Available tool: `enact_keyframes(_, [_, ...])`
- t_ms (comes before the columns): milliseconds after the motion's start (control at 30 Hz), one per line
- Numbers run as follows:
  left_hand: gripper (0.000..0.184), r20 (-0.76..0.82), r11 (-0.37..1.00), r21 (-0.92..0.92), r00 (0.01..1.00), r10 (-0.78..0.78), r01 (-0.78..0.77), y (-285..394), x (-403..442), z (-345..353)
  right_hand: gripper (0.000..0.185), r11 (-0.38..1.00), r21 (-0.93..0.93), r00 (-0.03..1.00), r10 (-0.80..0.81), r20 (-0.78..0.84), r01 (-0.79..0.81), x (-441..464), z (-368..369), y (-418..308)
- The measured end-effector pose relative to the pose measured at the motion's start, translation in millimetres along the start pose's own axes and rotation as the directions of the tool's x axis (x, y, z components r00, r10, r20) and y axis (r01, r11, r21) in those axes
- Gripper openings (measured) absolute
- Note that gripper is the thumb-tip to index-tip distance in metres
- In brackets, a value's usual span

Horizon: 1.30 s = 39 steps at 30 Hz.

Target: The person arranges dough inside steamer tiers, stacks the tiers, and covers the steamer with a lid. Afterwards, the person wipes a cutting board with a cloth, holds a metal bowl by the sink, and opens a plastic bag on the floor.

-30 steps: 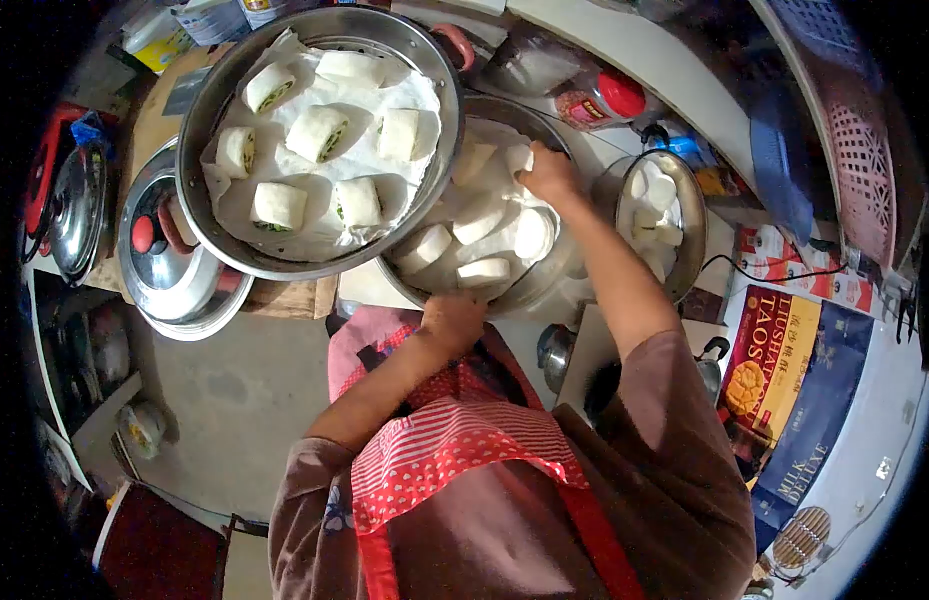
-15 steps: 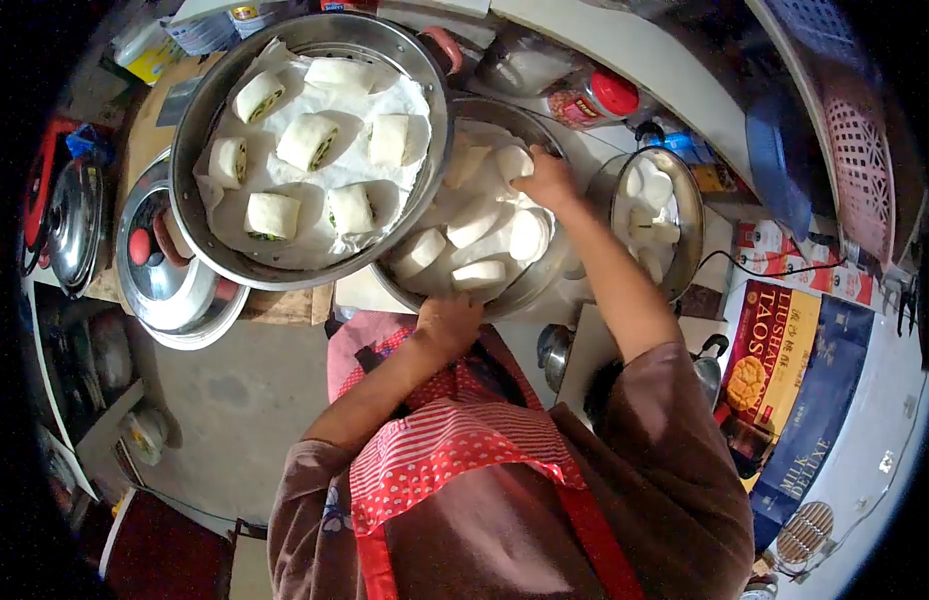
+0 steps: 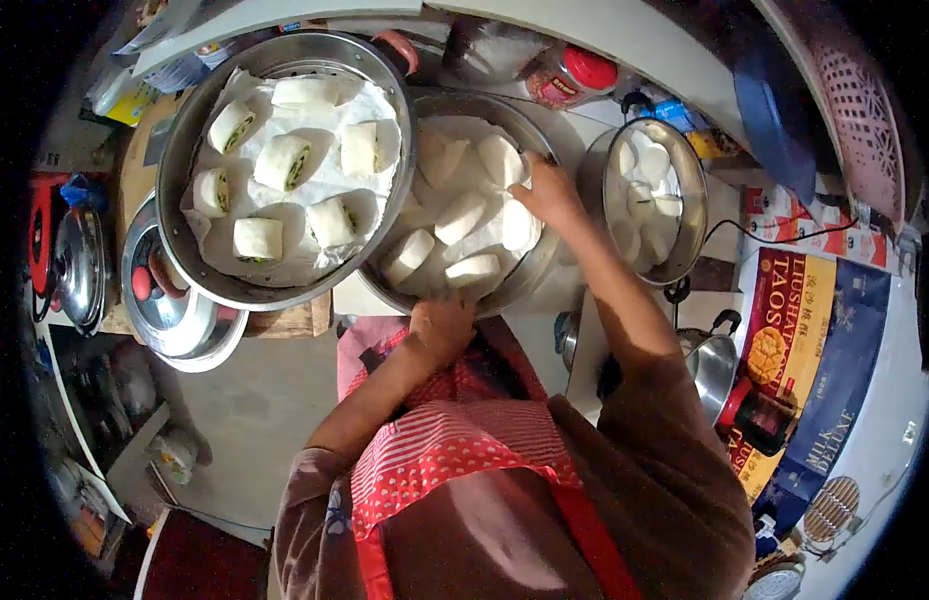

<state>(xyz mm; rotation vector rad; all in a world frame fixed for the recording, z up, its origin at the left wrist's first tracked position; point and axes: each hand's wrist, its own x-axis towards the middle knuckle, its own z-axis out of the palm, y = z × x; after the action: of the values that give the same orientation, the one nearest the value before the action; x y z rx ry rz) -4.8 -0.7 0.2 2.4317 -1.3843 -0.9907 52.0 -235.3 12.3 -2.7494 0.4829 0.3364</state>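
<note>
A steamer tray (image 3: 529, 122) lined with white cloth holds several pale dough rolls (image 3: 459, 218). Over its near rim, my left hand (image 3: 444, 330) is closed, with the fingertips partly hidden. My right hand (image 3: 549, 195) reaches inside its right wall. There the thumb and fingers are bent in a pinch between two rolls, close to the upper right roll (image 3: 500, 160); what they pinch is unclear. Overlapping on the left is a larger steamer tray (image 3: 169, 235), with several rolls with green filling (image 3: 282, 163) spaced on white cloth.
To the right stands a metal pot (image 3: 692, 238) with white pieces in it. A domed lid (image 3: 189, 318) lies at left, near another lidded pan (image 3: 79, 265). Behind are a red-capped jar (image 3: 574, 78) and a shelf edge (image 3: 674, 50). Printed boxes (image 3: 784, 360) stand at right.
The view has shifted slightly, moving the trays a little leftward in it. The upper right roll beside my right hand looks tilted differently. Both hands stay at the middle tray.
</note>
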Motion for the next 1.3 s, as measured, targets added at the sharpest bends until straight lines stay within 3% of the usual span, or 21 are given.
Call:
enact_keyframes(67, [0.037, -0.174, 0.996, 0.072, 0.983, 0.064, -0.052, -2, -2, 4, 0.054, 0.999, 0.037, 1.000, 0.005, -0.017, -0.004, 2, -12, -3])
enact_keyframes(100, [0.037, -0.163, 0.996, 0.076, 0.984, 0.068, -0.056, -1, -2, -1, 0.053, 0.998, 0.062, 0.999, 0.000, -0.037, 0.002, 1, -15, -3])
enact_keyframes(133, [0.039, -0.071, 1.000, 0.027, 0.997, 0.016, -0.014, 2, -3, -9, 0.041, 0.989, 0.110, 0.975, -0.071, -0.213, 0.096, -3, -14, 4])
enact_keyframes(200, [0.041, 0.030, 1.000, -0.010, 0.999, -0.026, 0.026, 3, -2, -12, 0.035, 0.975, 0.210, 0.986, -0.033, -0.163, 0.067, -9, -25, 12])
enact_keyframes(233, [0.042, 0.003, 1.000, -0.013, 1.000, -0.005, 0.005, 2, -1, -11, 0.030, 0.953, 0.300, 0.993, -0.012, -0.115, 0.046, -9, -30, 17])
enact_keyframes(267, [0.043, -0.024, 1.000, -0.015, 1.000, 0.015, -0.015, 2, -1, -10, 0.024, 0.961, 0.253, 0.983, -0.066, -0.173, 0.109, -7, -21, 32])
enact_keyframes(400, [0.042, -0.066, 1.000, -0.007, 0.998, 0.016, -0.016, 6, -5, -18, 0.022, 0.940, 0.331, 0.995, -0.052, -0.089, 0.079, -25, -28, 31])
enact_keyframes(467, [0.041, 0.006, 1.000, -0.013, 1.000, -0.016, 0.016, 9, -5, -21, 0.028, 0.988, 0.131, 0.995, -0.091, 0.036, 0.086, -33, -35, 19])
enact_keyframes(500, [0.041, 0.007, 1.000, -0.009, 1.000, -0.018, 0.018, 8, -4, -19, 0.028, 0.987, 0.136, 0.995, -0.092, 0.034, 0.087, -36, -31, 13])
enact_keyframes(533, [0.040, 0.001, 1.000, -0.007, 1.000, -0.010, 0.010, 7, -3, -16, 0.033, 0.986, -0.004, 0.983, -0.167, 0.071, 0.168, -39, -27, 6])
enact_keyframes(600, [0.039, -0.008, 1.000, -0.008, 1.000, -0.007, 0.006, 7, -3, -13, 0.045, 0.926, -0.216, 0.943, -0.269, 0.195, 0.309, -41, -11, -1])
enact_keyframes(633, [0.039, -0.029, 0.999, -0.030, 0.999, 0.014, -0.015, 7, -3, -12, 0.045, 0.924, -0.216, 0.941, -0.275, 0.196, 0.315, -42, 3, 0])
enact_keyframes(700, [0.039, -0.052, 0.998, -0.055, 0.998, 0.022, -0.025, 7, -4, -11, 0.050, 0.837, -0.414, 0.928, -0.266, 0.261, 0.357, -44, 25, -5])
enact_keyframes(767, [0.037, -0.021, 0.998, -0.064, 1.000, 0.015, -0.016, 8, -4, -13, 0.060, 0.830, -0.440, 0.924, -0.216, 0.315, 0.344, -45, 32, -9])
enact_keyframes(867, [0.036, -0.045, 0.997, -0.075, 0.999, 0.018, -0.021, 5, -3, -4, 0.069, 0.769, -0.527, 0.930, -0.267, 0.251, 0.363, -38, 58, 4])
enact_keyframes(933, [0.035, -0.018, 0.996, -0.087, 1.000, -0.013, 0.011, 8, -1, -9, 0.076, 0.768, -0.557, 0.947, -0.219, 0.234, 0.315, -35, 59, 3])
enact_keyframes(1067, [0.034, -0.020, 0.997, -0.071, 1.000, -0.011, 0.009, 8, -2, -10, 0.079, 0.781, -0.548, 0.941, -0.152, 0.301, 0.301, -37, 49, -5])
enact_keyframes(1300, [0.031, -0.063, 0.998, -0.064, 0.998, 0.015, -0.019, 6, 0, -4, 0.072, 0.722, -0.598, 0.936, -0.297, 0.187, 0.348, -34, 61, 4])
